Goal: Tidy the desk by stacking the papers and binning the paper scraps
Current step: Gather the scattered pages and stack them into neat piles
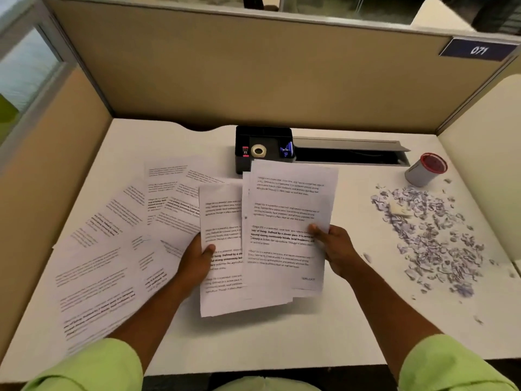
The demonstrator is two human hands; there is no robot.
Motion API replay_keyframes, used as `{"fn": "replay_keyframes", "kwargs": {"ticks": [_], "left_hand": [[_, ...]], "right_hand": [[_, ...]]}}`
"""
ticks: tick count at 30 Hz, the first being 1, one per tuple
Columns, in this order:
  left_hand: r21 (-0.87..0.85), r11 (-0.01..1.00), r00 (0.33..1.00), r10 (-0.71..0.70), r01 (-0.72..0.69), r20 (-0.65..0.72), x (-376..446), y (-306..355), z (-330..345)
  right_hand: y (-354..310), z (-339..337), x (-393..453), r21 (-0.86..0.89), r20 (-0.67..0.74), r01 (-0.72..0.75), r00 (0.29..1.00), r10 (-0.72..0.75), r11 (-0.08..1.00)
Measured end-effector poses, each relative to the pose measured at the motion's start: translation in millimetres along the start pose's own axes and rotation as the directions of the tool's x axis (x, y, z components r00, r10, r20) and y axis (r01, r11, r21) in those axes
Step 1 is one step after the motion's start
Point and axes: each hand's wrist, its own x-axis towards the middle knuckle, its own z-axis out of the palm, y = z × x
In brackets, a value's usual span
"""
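on the left of the white worktop (pixel 253 340) you have loose printed sheets (pixel 112 249) fanned out flat, overlapping one another from the near left edge up toward the middle. just right of them your left hand (pixel 197 261) holds a single printed sheet (pixel 220 221) by its left edge, thumb on top of the page and the other fingers hidden under it, so you are pinching that sheet. its right side is tucked behind the stack of papers (pixel 287 221) held in your right hand (pixel 335 249); that thumb presses on the top page near its right edge, and the rest of the fingers curl behind the stack, out of sight. the stack is lifted and tilted toward you, its pages unevenly aligned at the near edge. both of your sleeves are light green.

behind the stack, at the far middle, stands a black desk organiser (pixel 263 136) with a roll of clear tape (pixel 258 150), a small pink item and a blue item in its compartments. to its right runs an open cable tray (pixel 349 153) set into the worktop. further right a small grey bin (pixel 425 169) with a red rim stands at the far right, and just near of it the paper scraps (pixel 434 238) lie scattered in a wide patch on the worktop, well apart from your right hand. a blue plate reading 071 (pixel 479 49) is fixed to the beige partition at the far right.
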Motion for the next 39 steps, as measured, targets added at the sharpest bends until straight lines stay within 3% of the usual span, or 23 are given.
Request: {"fn": "replay_keyframes", "kwargs": {"ticks": [4, 9, 12, 24, 29, 32, 39], "left_hand": [[-0.049, 0.999, 1.0, 0.019, -0.018, 0.016, -6, 19, 17], [-0.14, 0.988, 0.998, 0.062, -0.058, 0.028, -16, 31, 27], [-0.198, 0.977, 0.996, 0.067, -0.078, -0.058, -25, 46, 32], [-0.142, 0.959, 0.959, 0.221, -0.247, -0.176, -19, 74, 25], [-0.177, 0.925, 0.935, 0.304, -0.335, -0.182, -21, 84, 26], [-0.164, 0.915, 0.917, 0.328, -0.368, -0.225, -28, 86, 29], [-0.231, 0.918, 0.941, 0.288, -0.323, -0.176, -23, 80, 37]], "right_hand": [[6, 9, -3, 0.02, 0.014, -0.007, 1.0, 0.007, 1.0], [6, 15, -8, 0.01, 0.132, -0.046, 0.99, 0.044, 0.999], [1, 23, -9, -0.007, 0.165, -0.011, 0.986, 0.012, 1.0], [-44, 40, -10, -0.044, 0.108, 0.326, 0.941, -0.32, 0.944], [-43, 50, -19, -0.058, -0.002, 0.424, 0.905, -0.424, 0.904], [-36, 49, -24, -0.106, -0.019, 0.443, 0.894, -0.448, 0.89], [-26, 64, -27, -0.175, -0.02, 0.415, 0.905, -0.424, 0.893]]}}
